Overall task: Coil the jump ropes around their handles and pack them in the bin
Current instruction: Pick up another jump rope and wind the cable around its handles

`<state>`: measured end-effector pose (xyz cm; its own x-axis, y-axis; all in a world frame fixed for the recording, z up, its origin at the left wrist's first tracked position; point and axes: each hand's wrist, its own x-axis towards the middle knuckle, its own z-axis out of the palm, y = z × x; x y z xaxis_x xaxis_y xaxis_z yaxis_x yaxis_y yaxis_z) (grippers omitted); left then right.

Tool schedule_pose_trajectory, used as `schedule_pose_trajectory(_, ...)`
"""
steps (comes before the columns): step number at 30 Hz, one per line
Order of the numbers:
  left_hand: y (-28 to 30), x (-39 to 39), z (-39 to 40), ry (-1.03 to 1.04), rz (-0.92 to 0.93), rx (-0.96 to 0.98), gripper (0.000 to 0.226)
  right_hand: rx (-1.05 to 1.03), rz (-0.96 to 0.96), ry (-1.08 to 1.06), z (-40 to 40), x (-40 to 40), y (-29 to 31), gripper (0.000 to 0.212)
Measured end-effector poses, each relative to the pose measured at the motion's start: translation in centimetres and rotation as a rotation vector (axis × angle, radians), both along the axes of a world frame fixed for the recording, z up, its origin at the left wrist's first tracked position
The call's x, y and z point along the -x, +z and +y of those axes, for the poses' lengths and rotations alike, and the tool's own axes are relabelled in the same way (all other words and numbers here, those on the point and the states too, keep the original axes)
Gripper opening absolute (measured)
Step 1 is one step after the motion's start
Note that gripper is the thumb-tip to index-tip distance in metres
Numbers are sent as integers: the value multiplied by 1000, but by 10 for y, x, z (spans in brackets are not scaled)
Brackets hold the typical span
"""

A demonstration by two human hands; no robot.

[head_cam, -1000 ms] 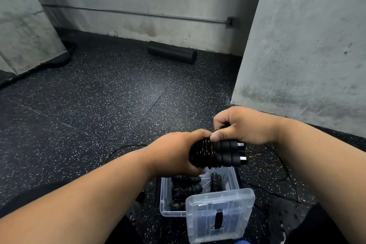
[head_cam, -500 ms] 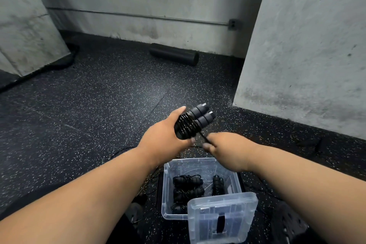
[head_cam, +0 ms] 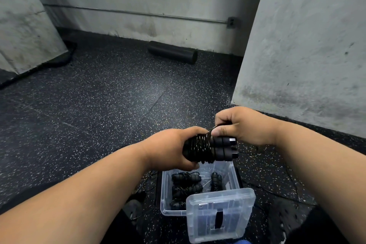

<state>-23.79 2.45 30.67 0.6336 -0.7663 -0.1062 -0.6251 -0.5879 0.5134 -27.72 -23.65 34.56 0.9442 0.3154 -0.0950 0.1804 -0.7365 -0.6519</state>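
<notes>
My left hand point(head_cam: 170, 149) grips a pair of black jump rope handles point(head_cam: 219, 149) held side by side, with thin black rope wound many times around their left half. My right hand point(head_cam: 240, 126) pinches the rope just above the coil, thumb pressed against the top handle. Both hands hover above a clear plastic bin point(head_cam: 164, 194) on the floor. Inside the bin lie several coiled black jump ropes point(head_cam: 186, 187).
The bin's clear lid point(head_cam: 219, 216) leans over its near right corner. Loose black rope point(head_cam: 277, 192) trails on the speckled rubber floor right of the bin. A black foam roller point(head_cam: 172, 52) lies by the far wall. A concrete pillar point(head_cam: 301, 45) stands at the right.
The bundle has come down from a raised, tilted pose to level above the bin. My right hand went from below the bundle to above it, carrying the rope around.
</notes>
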Motion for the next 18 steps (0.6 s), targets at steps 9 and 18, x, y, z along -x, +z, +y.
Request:
schedule_pose_trajectory(9,6,15,-5,29,309,325,99,-571,274,-106,-16,-6,-23,21)
schedule_pose_trajectory(18,5,-3,-4,265,505,625,83,-553,281,-228,20,-3,-41,39)
